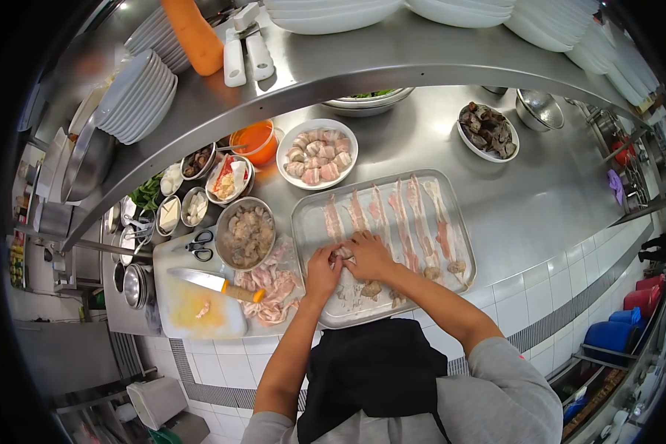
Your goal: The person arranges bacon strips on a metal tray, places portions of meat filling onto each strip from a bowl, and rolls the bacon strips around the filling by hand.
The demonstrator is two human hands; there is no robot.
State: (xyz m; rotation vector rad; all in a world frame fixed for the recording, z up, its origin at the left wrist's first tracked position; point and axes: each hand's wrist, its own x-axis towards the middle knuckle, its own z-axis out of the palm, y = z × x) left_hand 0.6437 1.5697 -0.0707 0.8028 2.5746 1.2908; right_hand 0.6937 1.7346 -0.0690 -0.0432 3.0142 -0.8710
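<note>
Both hands meet over the left part of a metal tray (462, 222). My left hand (323, 268) has its fingers closed on a small meat roll (343, 252) at the lower end of a bacon strip (333, 216). My right hand (368, 257) presses on the same roll from the other side, its fingers bent and partly hiding it. More bacon strips lie side by side to the right, several with a brown meat piece (431, 273) at the lower end. Behind the tray, a white bowl (317, 124) holds wrapped rolls.
Left of the tray are a bowl of meat pieces (245, 231), raw bacon (270, 291), a knife (200, 279) on a cutting board (172, 314) and black scissors (200, 246). A bowl of dark pieces (488, 132) stands back right. A steel shelf (348, 59) crosses overhead.
</note>
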